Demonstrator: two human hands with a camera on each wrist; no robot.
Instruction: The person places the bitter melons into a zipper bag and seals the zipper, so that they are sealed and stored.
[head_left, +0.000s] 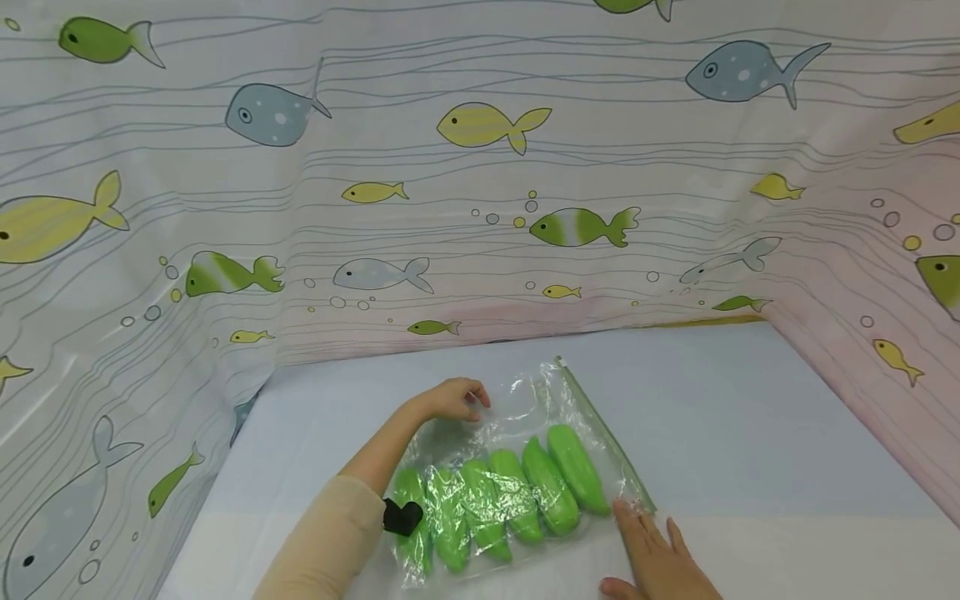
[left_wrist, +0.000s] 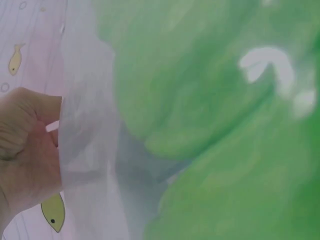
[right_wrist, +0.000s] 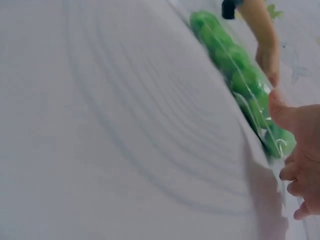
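A clear plastic bag (head_left: 517,407) lies flat on the white table, with a greenish zip strip (head_left: 609,437) along its right edge. Inside, several long, smooth green vegetable-shaped pieces (head_left: 551,492) lie side by side. My left hand (head_left: 452,400) reaches over the bag's far side, fingers loosely bent and nothing seen between them. In the left wrist view, the bag's film partly hides that hand (left_wrist: 32,145). My right hand (head_left: 656,550) is at the bag's near right corner, fingers extended and fingertips right at the edge, thumb apart. The right wrist view shows the bagged green pieces (right_wrist: 232,60) beyond its thumb.
A fish-printed sheet (head_left: 480,67) hangs behind the table and along both sides. A black heart-shaped piece (head_left: 402,517) sits by the left sleeve and overlaps the bag's left end in the head view. White table surface (head_left: 720,417) extends right of the bag.
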